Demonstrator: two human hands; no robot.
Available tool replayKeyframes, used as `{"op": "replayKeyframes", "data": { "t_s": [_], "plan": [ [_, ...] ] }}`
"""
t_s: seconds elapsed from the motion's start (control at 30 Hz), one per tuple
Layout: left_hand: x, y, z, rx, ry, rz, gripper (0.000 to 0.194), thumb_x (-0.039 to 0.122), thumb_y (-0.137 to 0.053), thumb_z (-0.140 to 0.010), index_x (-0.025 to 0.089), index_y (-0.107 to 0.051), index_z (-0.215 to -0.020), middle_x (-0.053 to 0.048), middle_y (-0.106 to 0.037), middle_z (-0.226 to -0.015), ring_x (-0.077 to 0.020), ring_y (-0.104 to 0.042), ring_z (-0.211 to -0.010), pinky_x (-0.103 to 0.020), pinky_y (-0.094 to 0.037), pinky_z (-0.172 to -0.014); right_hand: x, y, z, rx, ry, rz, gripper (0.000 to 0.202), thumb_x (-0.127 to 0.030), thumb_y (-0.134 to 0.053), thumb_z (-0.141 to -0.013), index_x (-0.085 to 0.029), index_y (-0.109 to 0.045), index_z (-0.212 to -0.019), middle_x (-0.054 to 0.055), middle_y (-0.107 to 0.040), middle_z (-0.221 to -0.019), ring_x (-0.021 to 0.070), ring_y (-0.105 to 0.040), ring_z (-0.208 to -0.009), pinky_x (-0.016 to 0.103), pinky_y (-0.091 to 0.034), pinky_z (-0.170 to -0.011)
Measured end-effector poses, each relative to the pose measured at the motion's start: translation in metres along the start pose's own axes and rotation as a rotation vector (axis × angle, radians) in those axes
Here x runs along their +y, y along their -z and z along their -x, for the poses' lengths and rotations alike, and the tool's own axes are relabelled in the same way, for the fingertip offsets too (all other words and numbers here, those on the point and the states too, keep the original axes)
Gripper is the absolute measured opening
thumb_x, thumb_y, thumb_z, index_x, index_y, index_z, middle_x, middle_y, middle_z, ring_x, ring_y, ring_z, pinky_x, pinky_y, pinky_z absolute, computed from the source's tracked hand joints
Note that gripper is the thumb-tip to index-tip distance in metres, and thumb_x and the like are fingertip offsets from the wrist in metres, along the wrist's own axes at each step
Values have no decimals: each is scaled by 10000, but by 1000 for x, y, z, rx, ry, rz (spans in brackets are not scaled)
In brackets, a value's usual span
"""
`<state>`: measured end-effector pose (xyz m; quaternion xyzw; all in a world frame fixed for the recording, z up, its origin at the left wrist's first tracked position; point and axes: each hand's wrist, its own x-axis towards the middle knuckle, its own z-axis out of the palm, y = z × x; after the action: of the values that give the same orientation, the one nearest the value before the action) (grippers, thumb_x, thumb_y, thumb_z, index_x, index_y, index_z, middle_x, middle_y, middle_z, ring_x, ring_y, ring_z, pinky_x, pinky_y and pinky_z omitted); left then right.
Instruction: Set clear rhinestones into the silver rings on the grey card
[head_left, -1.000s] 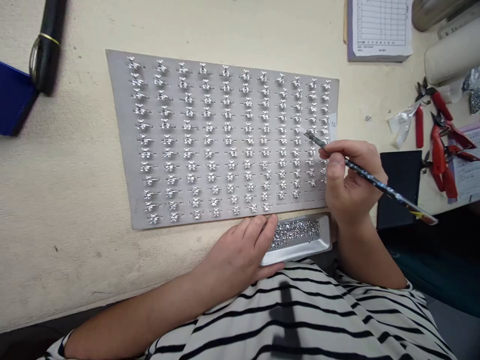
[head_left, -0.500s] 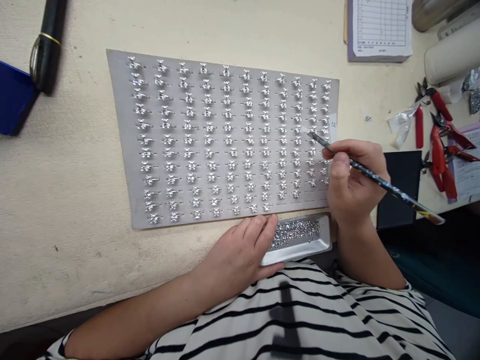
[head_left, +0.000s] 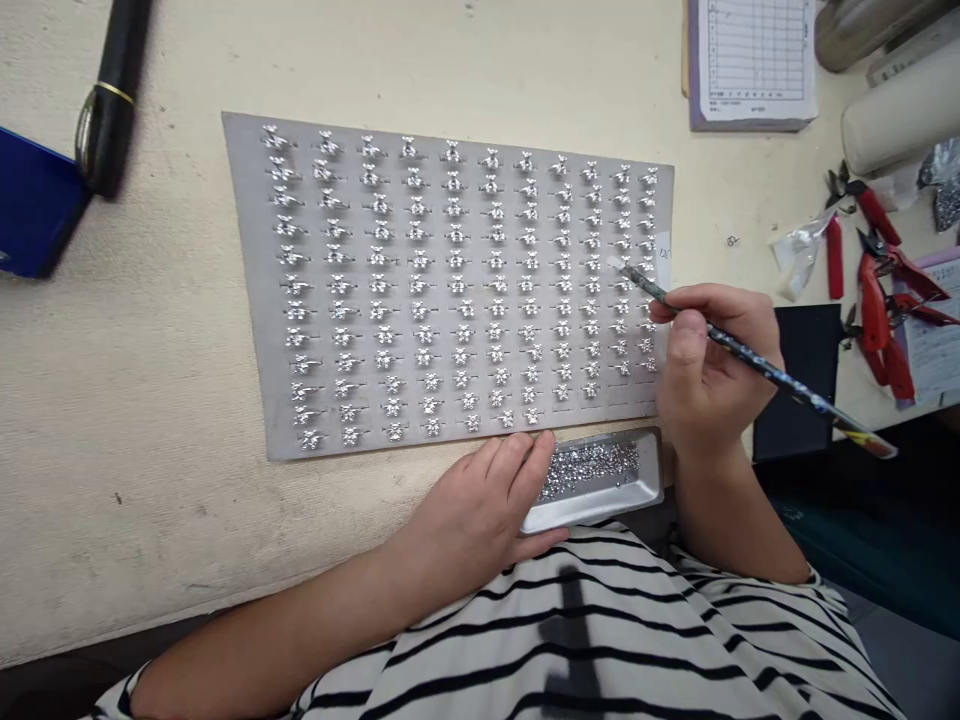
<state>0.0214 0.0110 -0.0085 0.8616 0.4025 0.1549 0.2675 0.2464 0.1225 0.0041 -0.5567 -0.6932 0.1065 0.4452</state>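
A grey foam board (head_left: 259, 400) holds rows of silver rings (head_left: 456, 258) with sparkling heads, pushed into slits. My right hand (head_left: 724, 365) is closed around a slim, dark, patterned stick (head_left: 757, 362), thumb and forefinger pinching it near its whitish tip. That tip is over the ring rows at the board's right part; whether it touches a ring I cannot tell. At the board's near edge, my left hand (head_left: 480, 510) grips the left end of a small metal tray (head_left: 651, 480), fingers on the far side and thumb on the near side. Tiny shiny stones (head_left: 589, 470) lie in the tray.
Red-handled pliers (head_left: 877, 300) and a clear plastic bag (head_left: 799, 255) lie at the right, near a dark flat pad (head_left: 795, 380). A pad of printed forms (head_left: 752, 65) is at the back. One loose ring (head_left: 732, 240) rests on the table. A black pen (head_left: 112, 100) sits at left beside a blue object (head_left: 37, 205).
The view has shifted slightly. The stick's tip has moved a little to the right over the rings. My left hand stays on the tray.
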Motion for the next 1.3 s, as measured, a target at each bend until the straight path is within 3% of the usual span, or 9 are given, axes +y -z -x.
{"op": "replayKeyframes", "data": {
  "t_s": [0.2,0.37,0.5,0.7,1.1,1.3],
  "plan": [
    [1,2,-2,23,-13,-40,805,653,-550,-938,17,-409,-1410,-185,-637,-1178,-278,-644,-1063,-377,-589,-876,-4,6,2,25,-38,-25,184,-300,-557,-947,-268,-687,-1073,-24,-708,-915,123,-711,-834,345,-595,-776],
    [1,1,-1,21,-11,-20,838,662,-592,-909,15,-411,-1410,-180,-632,-1185,-275,-641,-1062,-374,-592,-878,-19,10,-8,-129,-59,-60,259,-286,-572,-939,-261,-679,-1174,6,-744,-1037,151,-731,-944,374,-603,-880],
    [0,0,-1,10,-3,-18,839,671,-560,-922,17,-398,-1424,-185,-632,-1195,-277,-642,-1046,-385,-594,-868,-23,7,-20,-206,-32,-56,240,-288,-559,-948,-274,-689,-1149,3,-747,-1024,144,-722,-916,364,-600,-846],
    [1,0,0,4,-14,-25,824,668,-526,-943,17,-394,-1429,-175,-635,-1184,-269,-639,-1027,-377,-584,-873,-15,-6,-25,-138,-2,-80,209,-240,-571,-938,-240,-715,-1089,9,-736,-973,128,-721,-853,332,-598,-791],
    [0,1,-1,16,-17,-44,777,658,-436,-985,14,-402,-1419,-158,-634,-1173,-258,-631,-1012,-345,-558,-869,-12,-9,-25,-182,4,-38,221,-186,-585,-918,-254,-722,-1078,5,-751,-949,135,-721,-871,337,-600,-825],
    [0,1,-1,-3,-22,-41,843,681,-526,-937,7,-393,-1425,-153,-633,-1170,-260,-623,-1012,-347,-554,-874,-15,-9,-24,-147,18,-71,245,-156,-586,-904,-211,-726,-1098,19,-747,-963,136,-720,-879,357,-586,-828]
  ]
}}
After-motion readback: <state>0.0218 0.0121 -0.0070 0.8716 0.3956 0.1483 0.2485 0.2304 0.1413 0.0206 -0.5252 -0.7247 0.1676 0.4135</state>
